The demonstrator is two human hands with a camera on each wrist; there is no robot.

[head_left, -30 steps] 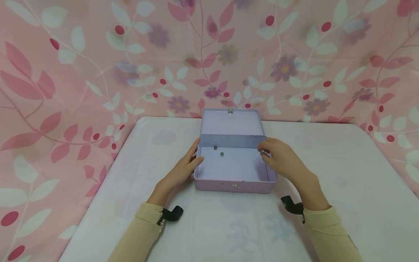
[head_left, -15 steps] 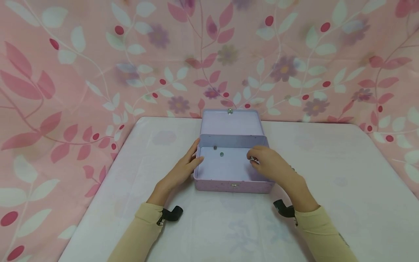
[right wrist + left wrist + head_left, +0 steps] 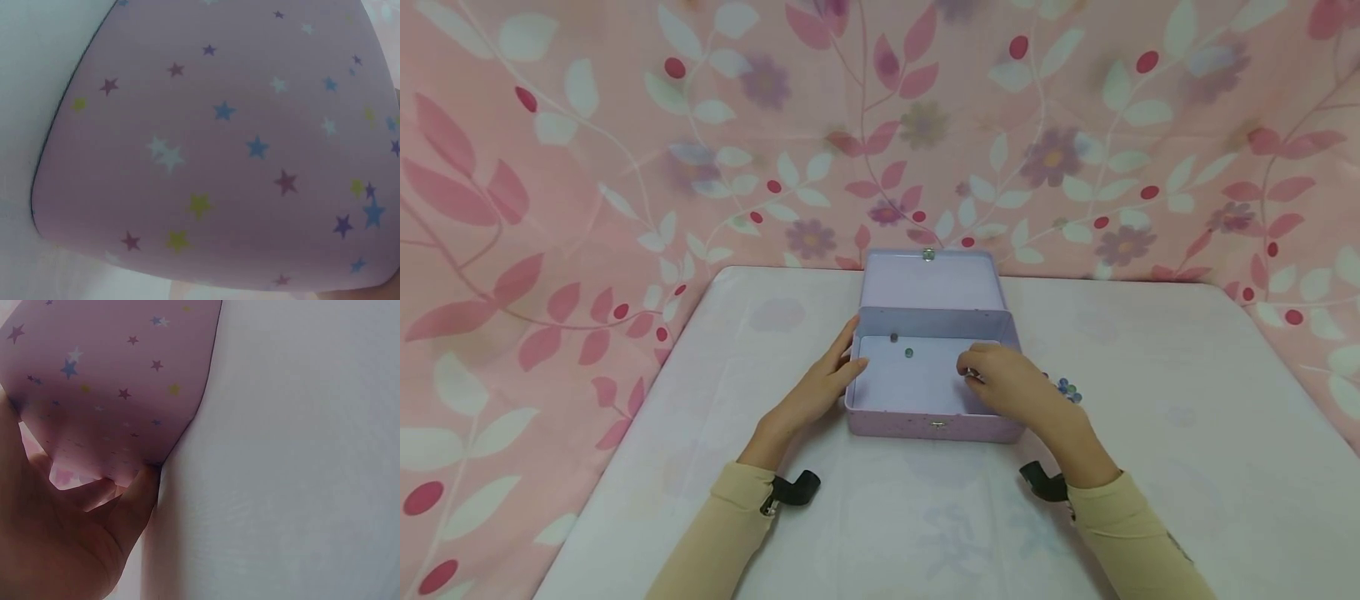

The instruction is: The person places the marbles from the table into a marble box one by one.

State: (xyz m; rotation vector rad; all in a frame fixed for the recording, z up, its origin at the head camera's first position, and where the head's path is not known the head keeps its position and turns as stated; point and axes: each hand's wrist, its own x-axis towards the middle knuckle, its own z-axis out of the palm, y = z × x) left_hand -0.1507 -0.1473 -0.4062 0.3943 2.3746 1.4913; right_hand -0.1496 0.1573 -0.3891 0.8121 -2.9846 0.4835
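A lavender tin box [image 3: 936,427] stands on the table with its lid [image 3: 931,282] raised at the back. My left hand [image 3: 816,387] holds its left side, thumb at the rim and fingers against the outer wall. The star-printed wall [image 3: 112,381] fills much of the left wrist view. Two small marbles, one dark [image 3: 893,337] and one greenish [image 3: 909,353], lie inside on the box floor. Over the right part of the box, my right hand [image 3: 1011,383] pinches a small shiny marble [image 3: 974,372], mostly hidden by the fingers. In the right wrist view the tin's wall [image 3: 231,156] blocks the fingers.
Several blue and green marbles [image 3: 1066,389] lie grouped on the white tablecloth [image 3: 925,533], just right of the box and partly behind the right wrist. Pink floral cloth [image 3: 760,125] hangs behind the table.
My right hand has moved left and slightly down, from the box's right rim to above its interior. More of the marbles at the right now show. The left hand and the two inside marbles stay put.
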